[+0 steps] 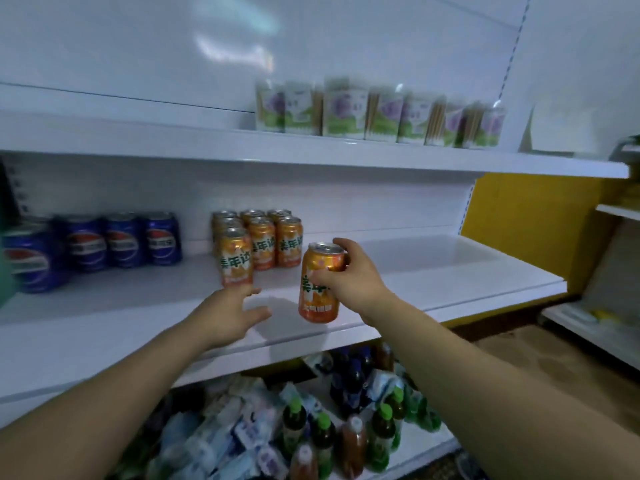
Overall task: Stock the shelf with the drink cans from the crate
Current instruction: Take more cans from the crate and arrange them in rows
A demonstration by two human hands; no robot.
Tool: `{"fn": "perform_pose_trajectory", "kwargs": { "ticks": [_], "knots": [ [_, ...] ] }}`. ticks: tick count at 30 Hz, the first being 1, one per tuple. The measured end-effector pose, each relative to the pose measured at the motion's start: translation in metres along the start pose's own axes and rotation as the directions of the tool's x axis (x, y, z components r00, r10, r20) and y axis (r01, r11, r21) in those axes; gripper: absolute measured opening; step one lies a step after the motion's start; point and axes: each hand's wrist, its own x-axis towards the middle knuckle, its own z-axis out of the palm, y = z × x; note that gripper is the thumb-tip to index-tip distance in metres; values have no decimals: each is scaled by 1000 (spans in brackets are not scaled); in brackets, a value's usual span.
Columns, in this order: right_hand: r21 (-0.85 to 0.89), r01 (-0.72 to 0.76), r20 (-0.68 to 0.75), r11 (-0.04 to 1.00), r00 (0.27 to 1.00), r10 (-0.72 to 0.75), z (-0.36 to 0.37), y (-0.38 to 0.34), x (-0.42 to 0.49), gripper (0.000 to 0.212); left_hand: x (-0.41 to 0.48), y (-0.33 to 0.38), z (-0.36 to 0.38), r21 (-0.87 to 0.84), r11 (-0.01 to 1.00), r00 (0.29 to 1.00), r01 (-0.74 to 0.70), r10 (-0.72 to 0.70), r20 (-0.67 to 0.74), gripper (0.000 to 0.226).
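Pepsi cans (124, 244), blue, in a row far L on the middle shelf (450, 271), abt 9 o'clock from frame centre. Next R: block of orange soda cans (263, 237), 3 columns. L column's front can (236, 258) stands further fwd than the other two fronts, so open slots sit in front of the mid + R columns.

Left grip (232, 315): palm down, low over shelf, fingers spread, holds nothing. Fingertips just beside front can's base; contact can't tell.

Then the held orange can (319, 285), near the shelf's front lip, long axis vertical, near enough upright. Whether its base touches the shelf can't tell. Right grip (351, 275) wraps it from the R side at the upper half, thumb across the label, one finger up on the rim.

Key relation, my read: open slot lies abt 11 o'clock from the held can, back + slightly L, near. Right grip has the can, so the placing falls to it; left grip looks set to guard the block. Can prob goes in w/ axis kept vertical. Risk: nudging the front can.

Cartons (346, 112) at 12 o'clock on the shelf above, bottles (311, 427) at 6 below. Crate not in view.
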Motion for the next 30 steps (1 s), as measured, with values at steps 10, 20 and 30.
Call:
{"fn": "perform_pose_trajectory", "kwargs": {
  "ticks": [10,20,30],
  "knots": [
    [-64,87,81,994,993,-82,74,29,48,73,-12,-68,-2,421,880,955,219,-282,91,81],
    [-78,168,11,983,986,-168,110,48,105,69,-10,-72,1,378,895,967,236,-253,-4,78],
    [-76,152,-15,985,988,-154,121,57,136,69,-9,-75,6,380,895,969,231,-246,-12,78]
  ]
}}
